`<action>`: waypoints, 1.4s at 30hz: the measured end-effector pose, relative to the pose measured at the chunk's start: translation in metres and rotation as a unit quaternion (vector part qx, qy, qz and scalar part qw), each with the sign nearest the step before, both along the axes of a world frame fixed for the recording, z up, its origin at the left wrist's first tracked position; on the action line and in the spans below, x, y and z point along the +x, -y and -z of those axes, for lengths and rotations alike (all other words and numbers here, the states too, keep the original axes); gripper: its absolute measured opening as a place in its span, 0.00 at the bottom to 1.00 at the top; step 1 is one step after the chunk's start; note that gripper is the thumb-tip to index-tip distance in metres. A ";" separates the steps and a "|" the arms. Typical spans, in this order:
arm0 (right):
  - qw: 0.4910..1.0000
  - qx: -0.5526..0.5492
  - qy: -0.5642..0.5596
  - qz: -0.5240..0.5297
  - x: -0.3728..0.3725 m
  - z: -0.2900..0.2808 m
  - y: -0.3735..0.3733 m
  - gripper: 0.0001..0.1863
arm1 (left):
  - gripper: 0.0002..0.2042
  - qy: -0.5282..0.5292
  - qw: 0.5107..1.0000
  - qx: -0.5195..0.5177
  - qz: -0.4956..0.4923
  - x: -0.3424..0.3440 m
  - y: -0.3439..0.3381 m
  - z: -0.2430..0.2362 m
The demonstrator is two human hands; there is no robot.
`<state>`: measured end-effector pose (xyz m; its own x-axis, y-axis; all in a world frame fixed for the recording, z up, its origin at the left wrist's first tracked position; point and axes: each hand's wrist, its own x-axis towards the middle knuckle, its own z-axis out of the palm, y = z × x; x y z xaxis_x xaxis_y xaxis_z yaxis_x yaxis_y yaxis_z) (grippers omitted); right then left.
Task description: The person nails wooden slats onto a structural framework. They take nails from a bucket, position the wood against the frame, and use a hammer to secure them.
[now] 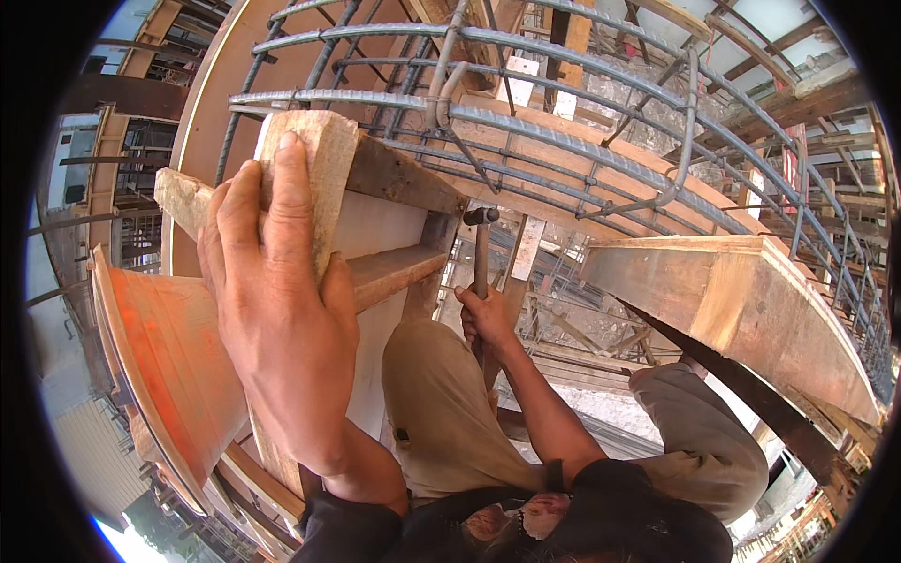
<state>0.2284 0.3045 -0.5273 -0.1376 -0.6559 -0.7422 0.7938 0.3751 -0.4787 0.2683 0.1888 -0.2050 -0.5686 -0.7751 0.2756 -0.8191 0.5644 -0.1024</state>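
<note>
My left hand (pixel 282 319) grips a rough piece of lumber (pixel 324 174), fingers laid up along its face and thumb at its right side. Its sawn upper end sticks out just beyond my fingertips. A second, shorter wood end (pixel 181 199) juts out left of my knuckles. My right hand (pixel 488 324) is wrapped round the handle of a hammer (pixel 481 258), held upright with its dark metal head up. The hammer head shows beside a timber frame with a cross rail (pixel 399 272) and stands apart from the lumber in my left hand.
A cage of ribbed steel bars (pixel 563 155) arches across the far side. Plywood panels stand at the left, one orange-stained (pixel 183 338), and a plywood box form (pixel 723 291) at the right. My bent knees are between them. Below, through gaps, lie scattered timbers (pixel 582 338).
</note>
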 end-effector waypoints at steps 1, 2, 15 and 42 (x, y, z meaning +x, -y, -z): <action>1.000 0.002 0.006 -0.001 0.006 -0.002 -0.003 0.13 | 0.44 -0.008 1.000 -0.001 0.004 0.001 0.000 -0.001; 0.999 -0.007 0.002 0.031 0.008 -0.003 -0.004 0.13 | 0.44 -0.008 1.000 -0.002 0.009 -0.001 0.001 -0.001; 0.989 -0.020 -0.149 -0.014 0.014 0.017 -0.009 0.14 | 0.23 -0.601 0.623 0.453 -0.212 -0.031 -0.007 0.181; 0.990 -0.004 -0.044 0.130 0.002 0.007 -0.007 0.13 | 0.22 -0.748 0.495 0.327 -0.297 -0.073 0.009 0.235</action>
<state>0.2299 0.3110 -0.5347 -0.3670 -0.5949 -0.7152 0.8184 0.1589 -0.5522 0.1951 0.1798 -0.4395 0.2748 -0.8851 -0.3757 0.2565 -0.3091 0.9158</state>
